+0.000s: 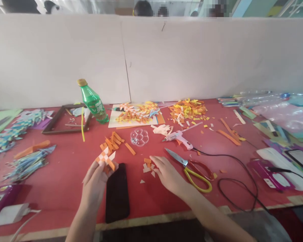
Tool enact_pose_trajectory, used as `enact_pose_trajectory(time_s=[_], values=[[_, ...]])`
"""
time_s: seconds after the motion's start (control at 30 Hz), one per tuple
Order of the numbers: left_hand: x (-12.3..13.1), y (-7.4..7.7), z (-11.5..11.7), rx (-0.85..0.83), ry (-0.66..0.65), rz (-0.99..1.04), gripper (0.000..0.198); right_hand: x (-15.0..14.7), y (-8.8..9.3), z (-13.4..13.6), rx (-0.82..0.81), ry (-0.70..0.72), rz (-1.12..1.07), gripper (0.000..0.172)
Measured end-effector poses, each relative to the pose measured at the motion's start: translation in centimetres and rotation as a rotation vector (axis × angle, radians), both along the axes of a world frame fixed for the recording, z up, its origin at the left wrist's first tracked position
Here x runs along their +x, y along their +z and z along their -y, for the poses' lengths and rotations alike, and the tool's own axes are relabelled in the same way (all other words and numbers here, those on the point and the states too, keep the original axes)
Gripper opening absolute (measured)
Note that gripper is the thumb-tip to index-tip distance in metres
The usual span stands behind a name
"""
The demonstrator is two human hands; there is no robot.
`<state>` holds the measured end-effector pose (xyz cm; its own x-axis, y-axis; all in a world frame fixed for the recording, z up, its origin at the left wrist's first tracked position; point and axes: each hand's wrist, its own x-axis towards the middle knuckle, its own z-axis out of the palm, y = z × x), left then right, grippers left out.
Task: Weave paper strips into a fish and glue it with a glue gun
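Head view, woven paper piece (105, 158): orange and white strips plaited in a check, loose ends sticking out; held just above the counter, left of centre, towards the front edge.
Left hand (96, 181): fingers pinching the lower part of the woven paper piece.
Right hand (168, 174): palm down on the counter, fingers stretched out and close together, tips touching the paper scraps.
Paper scraps (148, 167): small orange and white offcuts, lying between the two hands.
Phone (117, 193): black, screen dark, lying flat just right of the left hand.
Scissors (192, 168): yellow and red handles, blades shut, just right of the right hand.
Orange strips (114, 141): loose bundle just behind the woven paper piece.
Clear tray (139, 137): flower-shaped, right of the orange strips.
Glue gun (179, 137): white, lying on its side, black cable (232, 178) trailing to the right.
Green bottle (93, 101): tilted, leaning on a wooden frame (63, 124).
Counter (65, 174): red surface.
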<state>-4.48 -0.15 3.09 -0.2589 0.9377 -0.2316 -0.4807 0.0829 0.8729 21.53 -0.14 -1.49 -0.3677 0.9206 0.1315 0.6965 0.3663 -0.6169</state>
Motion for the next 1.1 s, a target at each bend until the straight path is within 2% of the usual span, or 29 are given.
enact_pose_trajectory(time_s=[0.23, 0.43, 0.6, 0.77, 0.93, 1.1], values=[[1.8, -0.1, -0.6, 0.017, -0.085, -0.022, 0.023, 0.5, 2.3, -1.2, -0.155, 0.197, 0.017, 0.056], [1.9, -0.2, -1.0, 0.021, -0.188, -0.09, 0.021, 1.1, 3.0, -1.4, -0.227, 0.263, 0.008, 0.044], [2.7, -0.4, -2.2, 0.021, -0.334, -0.147, 0.018, 0.7, 3.1, -0.8, -0.19, 0.188, 0.035, 0.041], [4.1, -0.9, -3.8, 0.029, -0.415, -0.147, 0.021, -0.7, 3.2, 0.9, -0.153, 0.17, 0.072, 0.037], [4.5, -2.2, -4.4, 0.034, -0.382, -0.15, 0.026, -3.2, 2.7, 2.3, -0.082, 0.007, 0.159, 0.04], [3.6, -2.9, -4.1, 0.032, -0.334, -0.164, 0.023, -4.4, 2.4, 2.6, -0.055, 0.007, 0.191, 0.027]])
